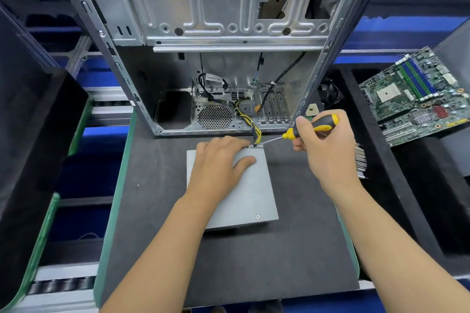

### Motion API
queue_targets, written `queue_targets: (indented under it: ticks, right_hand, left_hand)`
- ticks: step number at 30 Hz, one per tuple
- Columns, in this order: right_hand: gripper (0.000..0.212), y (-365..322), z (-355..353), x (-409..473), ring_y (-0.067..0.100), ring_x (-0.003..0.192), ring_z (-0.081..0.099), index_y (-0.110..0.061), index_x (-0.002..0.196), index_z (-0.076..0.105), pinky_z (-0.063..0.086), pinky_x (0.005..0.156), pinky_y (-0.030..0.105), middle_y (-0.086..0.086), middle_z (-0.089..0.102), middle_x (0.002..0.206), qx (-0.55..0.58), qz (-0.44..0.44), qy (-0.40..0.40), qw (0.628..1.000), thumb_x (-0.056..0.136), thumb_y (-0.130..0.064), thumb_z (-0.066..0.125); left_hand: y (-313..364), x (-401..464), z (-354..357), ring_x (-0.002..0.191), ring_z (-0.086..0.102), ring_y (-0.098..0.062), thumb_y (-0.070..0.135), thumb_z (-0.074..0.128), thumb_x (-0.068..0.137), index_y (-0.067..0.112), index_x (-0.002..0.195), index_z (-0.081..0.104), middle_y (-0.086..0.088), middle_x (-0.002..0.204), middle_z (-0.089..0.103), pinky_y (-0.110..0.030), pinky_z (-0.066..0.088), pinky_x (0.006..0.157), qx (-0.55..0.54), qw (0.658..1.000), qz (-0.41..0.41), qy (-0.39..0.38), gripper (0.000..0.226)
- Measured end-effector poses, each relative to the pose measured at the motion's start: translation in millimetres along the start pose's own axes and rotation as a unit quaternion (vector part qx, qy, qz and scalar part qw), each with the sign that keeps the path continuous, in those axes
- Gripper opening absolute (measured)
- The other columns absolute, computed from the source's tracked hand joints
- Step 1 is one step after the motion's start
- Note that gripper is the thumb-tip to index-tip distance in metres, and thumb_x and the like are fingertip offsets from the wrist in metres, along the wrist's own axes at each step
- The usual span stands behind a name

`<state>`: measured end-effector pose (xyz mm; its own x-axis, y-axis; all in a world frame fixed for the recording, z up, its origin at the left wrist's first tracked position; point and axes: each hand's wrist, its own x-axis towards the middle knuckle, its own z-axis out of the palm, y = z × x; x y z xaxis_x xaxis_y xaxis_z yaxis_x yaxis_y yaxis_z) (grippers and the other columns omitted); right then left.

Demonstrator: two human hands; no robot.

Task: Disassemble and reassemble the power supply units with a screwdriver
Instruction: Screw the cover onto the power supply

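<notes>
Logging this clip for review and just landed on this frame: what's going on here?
A person is working on a grey power supply unit lying flat on a dark mat, in front of an open computer case. The left hand rests flat on its cover, steadying it. The right hand grips a yellow-and-black screwdriver, its tip at the unit's far corner by the cable bundle. One screw sits in the near corner. A motherboard lies to the right.
</notes>
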<state>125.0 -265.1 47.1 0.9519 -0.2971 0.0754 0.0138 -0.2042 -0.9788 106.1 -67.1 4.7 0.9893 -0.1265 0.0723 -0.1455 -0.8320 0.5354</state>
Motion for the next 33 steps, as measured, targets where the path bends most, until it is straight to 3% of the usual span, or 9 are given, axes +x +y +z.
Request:
queue_targets:
  ticks: [5,9,14,17,21,24,26,30,33]
  right_hand:
    - [0.023,-7.1,4.9,-0.5,0.023,0.057,0.068,-0.021,0.087,0.047,0.057,0.054,0.032,0.004,0.067,0.066,-0.016,-0.006,-0.008,1.000,0.089,-0.025,0.070]
    - [0.024,-18.8,9.2,-2.2,0.015,0.056,0.069,-0.022,0.088,0.046,0.057,0.057,0.029,-0.006,0.068,0.065,-0.078,-0.039,-0.026,0.996,0.089,-0.027,0.070]
    - [0.029,-43.0,11.8,2.1,0.007,0.059,0.070,-0.030,0.105,0.046,0.058,0.071,0.036,0.002,0.066,0.064,-0.167,-0.124,-0.113,0.972,0.089,-0.026,0.070]
    - [0.021,-59.6,14.1,7.0,0.005,0.061,0.069,-0.030,0.094,0.045,0.057,0.076,0.040,0.000,0.068,0.060,-0.248,-0.165,-0.186,0.936,0.091,-0.030,0.066]
    - [0.014,-85.1,18.5,16.4,0.023,0.071,0.067,-0.029,0.095,0.043,0.056,0.066,0.043,0.003,0.069,0.069,-0.353,-0.172,-0.292,0.872,0.090,-0.025,0.055]
    - [0.010,-103.1,26.3,23.3,0.024,0.073,0.070,-0.024,0.095,0.047,0.057,0.068,0.042,0.004,0.069,0.074,-0.384,-0.173,-0.343,0.840,0.091,-0.022,0.055]
    - [0.017,-111.5,34.9,26.7,0.026,0.078,0.068,-0.022,0.093,0.047,0.056,0.072,0.041,0.006,0.065,0.077,-0.427,-0.170,-0.356,0.814,0.091,-0.033,0.060]
    - [0.035,-118.7,50.6,25.0,0.032,0.077,0.045,-0.018,0.096,0.044,0.039,0.069,0.037,0.004,0.039,0.078,-0.588,-0.252,-0.286,0.713,0.095,-0.052,0.052]
    - [0.018,-127.5,55.2,26.6,0.030,0.082,0.053,-0.017,0.100,0.045,0.047,0.081,0.043,0.004,0.040,0.099,-0.530,-0.238,-0.374,0.723,0.093,-0.031,0.053]
  left_hand:
    - [-1.4,1.0,2.5,0.116,0.051,-0.012,0.048,0.060,0.095,0.033,0.124,0.065,0.015,0.120,0.064,-0.029,0.023,0.098,-0.003,1.000,-0.003,0.014,0.034]
    - [-2.5,1.3,4.3,0.115,0.052,-0.011,0.048,0.061,0.094,0.032,0.123,0.066,0.016,0.121,0.066,-0.029,0.023,0.097,-0.014,1.000,-0.003,0.027,0.032]
    - [-4.0,2.7,6.2,0.116,0.052,-0.010,0.047,0.060,0.095,0.033,0.121,0.068,0.017,0.122,0.066,-0.029,0.023,0.097,-0.022,0.999,-0.009,0.033,0.031]
    - [-4.3,4.3,7.0,0.114,0.054,-0.012,0.043,0.060,0.096,0.033,0.118,0.070,0.016,0.119,0.068,-0.029,0.024,0.095,-0.033,0.998,-0.016,0.042,0.026]
    - [-3.2,5.0,7.9,0.108,0.057,-0.015,0.040,0.060,0.097,0.031,0.115,0.072,0.014,0.113,0.071,-0.032,0.027,0.093,-0.036,0.998,-0.022,0.056,0.023]
    - [-3.3,5.2,8.3,0.101,0.059,-0.019,0.035,0.061,0.097,0.028,0.114,0.073,0.011,0.107,0.073,-0.036,0.030,0.089,-0.045,0.996,-0.024,0.071,0.021]
    - [-3.3,5.5,8.3,0.099,0.059,-0.021,0.032,0.062,0.097,0.028,0.112,0.074,0.009,0.105,0.074,-0.036,0.030,0.087,-0.047,0.996,-0.022,0.076,0.020]
    - [-2.5,6.5,8.9,0.096,0.060,-0.023,0.031,0.062,0.097,0.027,0.105,0.076,0.008,0.104,0.075,-0.037,0.030,0.085,-0.045,0.995,-0.027,0.080,0.017]
    - [-2.3,6.6,10.2,0.093,0.059,-0.024,0.031,0.061,0.097,0.027,0.103,0.077,0.007,0.101,0.076,-0.037,0.030,0.084,-0.044,0.995,-0.034,0.084,0.017]
